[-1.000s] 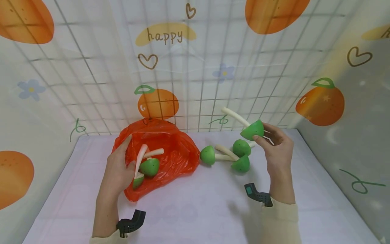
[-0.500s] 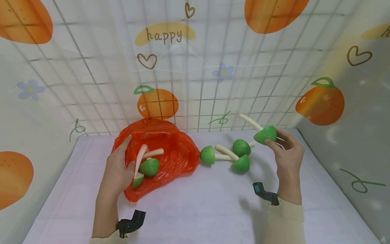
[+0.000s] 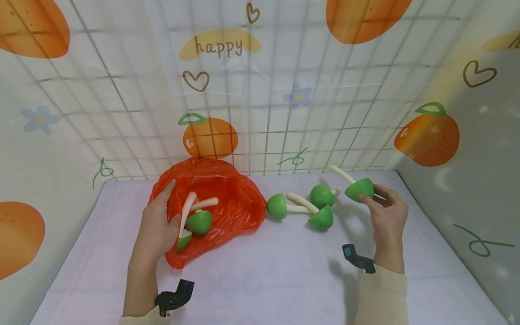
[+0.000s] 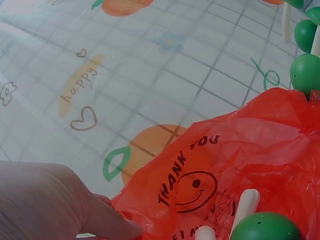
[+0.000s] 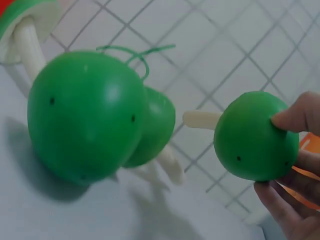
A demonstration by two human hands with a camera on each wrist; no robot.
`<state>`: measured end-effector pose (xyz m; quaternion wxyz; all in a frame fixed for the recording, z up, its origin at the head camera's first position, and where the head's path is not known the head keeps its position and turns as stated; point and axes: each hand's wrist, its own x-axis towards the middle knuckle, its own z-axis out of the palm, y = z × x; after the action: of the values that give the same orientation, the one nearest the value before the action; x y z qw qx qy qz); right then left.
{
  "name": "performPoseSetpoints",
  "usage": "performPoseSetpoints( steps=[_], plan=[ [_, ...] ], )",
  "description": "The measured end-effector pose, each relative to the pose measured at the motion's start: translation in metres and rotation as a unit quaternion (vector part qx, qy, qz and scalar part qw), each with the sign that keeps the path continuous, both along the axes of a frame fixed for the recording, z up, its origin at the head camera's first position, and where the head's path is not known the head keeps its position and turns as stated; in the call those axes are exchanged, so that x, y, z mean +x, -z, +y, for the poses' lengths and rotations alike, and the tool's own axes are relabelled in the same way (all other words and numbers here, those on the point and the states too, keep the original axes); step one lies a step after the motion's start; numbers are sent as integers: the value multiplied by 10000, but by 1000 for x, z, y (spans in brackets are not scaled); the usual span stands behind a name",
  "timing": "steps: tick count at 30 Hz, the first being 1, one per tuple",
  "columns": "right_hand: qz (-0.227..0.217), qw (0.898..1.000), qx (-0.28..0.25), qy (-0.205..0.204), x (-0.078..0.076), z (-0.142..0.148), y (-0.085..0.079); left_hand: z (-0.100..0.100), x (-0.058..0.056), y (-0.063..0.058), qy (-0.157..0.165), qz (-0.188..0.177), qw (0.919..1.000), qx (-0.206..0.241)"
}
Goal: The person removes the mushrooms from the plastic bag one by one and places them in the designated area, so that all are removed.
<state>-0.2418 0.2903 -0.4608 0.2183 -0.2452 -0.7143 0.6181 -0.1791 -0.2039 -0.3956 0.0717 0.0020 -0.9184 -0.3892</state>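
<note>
My left hand (image 3: pixel 156 225) grips the left edge of a red plastic bag (image 3: pixel 239 212), thumb on the mouth side. The bag lies with its opening toward me, and "THANK YOU" with a smiley face shows on it in the left wrist view. Inside are toy mushrooms with green caps and white stems, one green-capped mushroom (image 3: pixel 200 223) in plain sight. My right hand (image 3: pixel 389 210) pinches the cap of another toy mushroom (image 5: pixel 256 136) between thumb and fingers, its stem pointing up and left. That mushroom is held above the table, right of the others.
Three more toy mushrooms lie in a cluster right of the bag: one mushroom (image 3: pixel 277 206) by the bag, one mushroom (image 3: pixel 322 218) in front and one mushroom (image 3: pixel 322 197) behind. A printed curtain (image 3: pixel 260 99) rises behind the pale table (image 3: pixel 252 289).
My right hand has moved right and down with the mushroom, away from the cluster. The left hand and the bag have stayed in place.
</note>
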Motion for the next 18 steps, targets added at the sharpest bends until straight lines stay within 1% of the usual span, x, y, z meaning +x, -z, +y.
performPoseSetpoints(
  steps=[3,6,11,14,18],
  plan=[
    [-39,9998,-193,79,0,5,5,0,0,0,8,18,10000,-11],
    [-139,9997,-192,107,-1,8,9,1,0,0,17,36,10000,-11],
    [-183,9992,-337,136,-2,11,14,1,0,1,55,76,10000,9],
    [-236,9991,-318,131,-3,13,17,1,0,1,74,100,9999,22],
    [-425,9990,-109,92,-4,14,20,1,0,2,84,120,9999,29]
  ],
)
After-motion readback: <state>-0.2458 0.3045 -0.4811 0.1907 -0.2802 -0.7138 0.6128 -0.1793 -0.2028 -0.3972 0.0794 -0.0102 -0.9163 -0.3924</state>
